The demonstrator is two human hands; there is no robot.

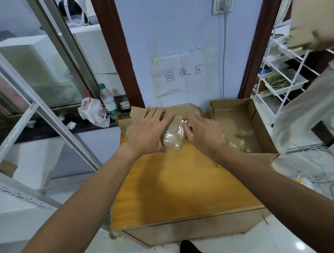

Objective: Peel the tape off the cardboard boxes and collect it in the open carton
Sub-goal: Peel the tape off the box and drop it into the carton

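A flattened cardboard box lies at the far edge of the yellow wooden table. My left hand presses flat on its left part, fingers spread. A wide strip of clear tape hangs loose from the box between my hands. My right hand pinches the tape's upper right edge with curled fingers. The open carton stands on the table's right side and holds several crumpled bits of tape.
Another person stands at the right holding a cardboard box high. A white wire rack stands behind them. A plastic bag and bottle sit on the dark sill at left. Cables lie on the floor.
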